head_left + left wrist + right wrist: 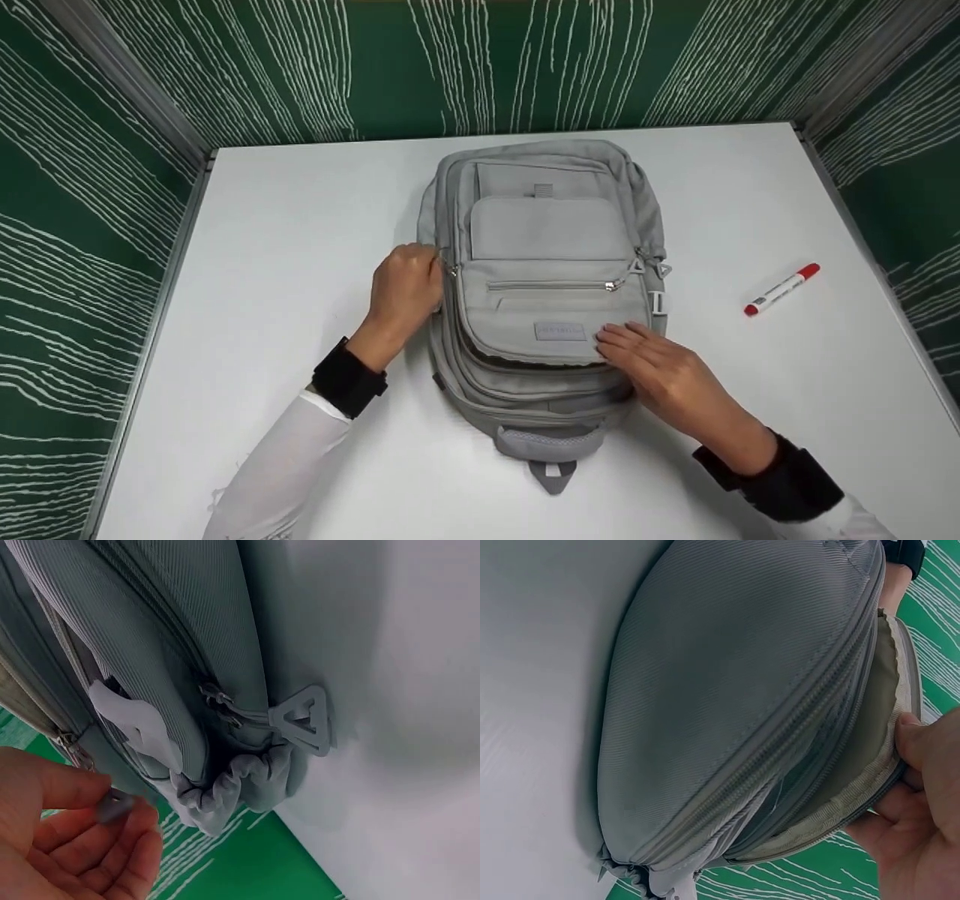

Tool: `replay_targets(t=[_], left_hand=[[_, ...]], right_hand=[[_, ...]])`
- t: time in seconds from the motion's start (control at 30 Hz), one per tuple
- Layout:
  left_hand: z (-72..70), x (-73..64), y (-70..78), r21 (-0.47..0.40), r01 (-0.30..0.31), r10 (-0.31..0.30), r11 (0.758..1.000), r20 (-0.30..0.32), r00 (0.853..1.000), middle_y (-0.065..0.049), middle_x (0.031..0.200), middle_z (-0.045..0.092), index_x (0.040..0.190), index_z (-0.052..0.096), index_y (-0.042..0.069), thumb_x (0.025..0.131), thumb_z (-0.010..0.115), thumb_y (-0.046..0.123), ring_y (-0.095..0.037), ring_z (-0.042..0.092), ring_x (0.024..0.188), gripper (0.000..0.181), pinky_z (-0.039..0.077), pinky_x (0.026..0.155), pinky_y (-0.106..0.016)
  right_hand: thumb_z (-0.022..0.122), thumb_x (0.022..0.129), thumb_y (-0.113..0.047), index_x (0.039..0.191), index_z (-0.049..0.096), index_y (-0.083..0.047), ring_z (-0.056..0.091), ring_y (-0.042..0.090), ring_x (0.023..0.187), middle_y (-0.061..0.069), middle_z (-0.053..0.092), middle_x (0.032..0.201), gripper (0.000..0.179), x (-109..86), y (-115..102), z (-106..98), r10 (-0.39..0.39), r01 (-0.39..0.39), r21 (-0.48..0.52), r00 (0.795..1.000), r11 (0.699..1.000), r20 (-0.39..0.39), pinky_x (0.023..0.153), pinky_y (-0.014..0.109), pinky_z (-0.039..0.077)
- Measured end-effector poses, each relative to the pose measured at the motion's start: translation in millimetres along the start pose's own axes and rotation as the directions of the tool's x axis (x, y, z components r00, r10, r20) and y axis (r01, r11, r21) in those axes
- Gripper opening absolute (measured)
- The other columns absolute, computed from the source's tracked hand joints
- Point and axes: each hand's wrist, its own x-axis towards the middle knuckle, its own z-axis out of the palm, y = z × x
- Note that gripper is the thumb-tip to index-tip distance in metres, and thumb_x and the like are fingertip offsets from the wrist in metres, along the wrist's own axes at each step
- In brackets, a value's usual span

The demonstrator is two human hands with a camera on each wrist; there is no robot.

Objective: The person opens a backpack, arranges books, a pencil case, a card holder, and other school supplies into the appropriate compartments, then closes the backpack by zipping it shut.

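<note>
A grey backpack [553, 225] lies front side up, its top handle [551, 444] toward the person. The front pocket is unzipped along the handle end, and its olive lining [870, 727] shows in the right wrist view. At the bag's left side, my left hand [407, 289] pinches a grey zipper pull [115, 805] between thumb and fingers. My right hand [664, 375] grips the loose edge of the front panel [906, 690], thumb on the inner side and fingers on the outer. Another triangular zipper pull [304, 720] hangs by the side pocket.
A white marker with red ends [782, 289] lies on the white table [300, 225] to the right of the bag. Green walls [390, 67] with white streaks rise behind the table and on both sides.
</note>
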Motion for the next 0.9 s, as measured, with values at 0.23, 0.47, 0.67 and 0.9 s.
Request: replay_targets(t=[0.23, 0.47, 0.67, 0.9], left_hand=[[-1.2, -28.5, 34.5, -0.02, -0.344, 0.332, 0.939, -0.216, 0.918, -0.024, 0.11, 0.073, 0.106, 0.073, -0.007, 0.092, 0.066, 0.003, -0.037, 0.07, 0.104, 0.018, 0.058, 0.094, -0.046], [1.7, -52.2, 76.0, 0.156, -0.666, 0.684, 0.729, -0.158, 0.712, -0.016, 0.11, 0.076, 0.11, 0.075, -0.001, 0.095, 0.072, 0.03, -0.031, 0.073, 0.102, 0.034, 0.058, 0.095, -0.039], [2.4, -53.5, 88.2, 0.294, -0.603, 0.656, 0.741, -0.129, 0.743, -0.011, 0.1, 0.079, 0.108, 0.076, 0.002, 0.103, 0.06, 0.008, -0.025, 0.077, 0.091, 0.018, 0.061, 0.083, -0.032], [-0.7, -42.7, 94.4, 0.255, -0.573, 0.621, 0.779, -0.183, 0.763, -0.011, 0.094, 0.078, 0.1, 0.075, 0.0, 0.095, 0.061, -0.003, -0.023, 0.077, 0.084, 0.016, 0.062, 0.077, -0.031]], right_hand=[[0.04, 0.111, -0.003, 0.115, 0.075, 0.006, 0.074, 0.036, 0.103, 0.018, 0.076, 0.115, 0.036, 7.1, 0.0, -4.7, 0.003, -0.003, -0.005, 0.999, 1.0, -0.035, 0.113, 0.036, 0.045], [0.043, 0.111, -0.005, 0.116, 0.075, 0.005, 0.073, 0.038, 0.108, 0.02, 0.076, 0.116, 0.034, 23.8, 0.8, -11.8, 0.037, -0.039, -0.022, 0.994, 0.999, -0.099, 0.115, 0.034, 0.042], [0.043, 0.11, -0.003, 0.115, 0.075, 0.005, 0.072, 0.036, 0.114, 0.021, 0.075, 0.116, 0.034, 37.6, 5.0, -14.8, 0.044, -0.045, -0.003, 0.988, 0.999, -0.145, 0.114, 0.036, 0.044], [0.056, 0.11, -0.022, 0.121, 0.074, 0.006, 0.067, 0.033, 0.124, 0.022, 0.073, 0.123, 0.035, 27.7, 16.7, -21.4, 0.125, -0.122, 0.033, 0.986, 0.992, -0.11, 0.116, 0.035, 0.041]])
